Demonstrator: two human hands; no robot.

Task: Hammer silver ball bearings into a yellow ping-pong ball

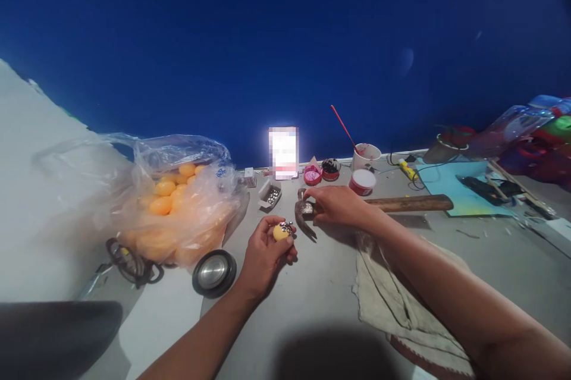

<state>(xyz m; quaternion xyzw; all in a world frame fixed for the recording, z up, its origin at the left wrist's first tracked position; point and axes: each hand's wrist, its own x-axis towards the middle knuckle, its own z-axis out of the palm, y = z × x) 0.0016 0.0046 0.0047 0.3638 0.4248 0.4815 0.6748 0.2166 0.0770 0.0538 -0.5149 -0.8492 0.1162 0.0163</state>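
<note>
My left hand (269, 251) is closed around a small yellow ball (281, 232), whose upper right side carries several shiny silver studs. To its right, my right hand (336, 206) grips a claw hammer (306, 209) by the neck, just behind the metal head. The hammer's wooden handle (408, 203) stretches away to the right, partly behind my fingers. Just beyond the ball stands an open little box (270, 195) with silver studs in it. A clear plastic bag (209, 213) at left holds several orange balls (165, 188).
A round black-rimmed lid (214, 273) lies by my left forearm. Behind the hammer are small pots of pink (313, 175) and dark bits (331, 169), a lidded tub (362, 181) and a white cup (366, 157) with a red stick. A cloth (388, 297) lies under my right arm.
</note>
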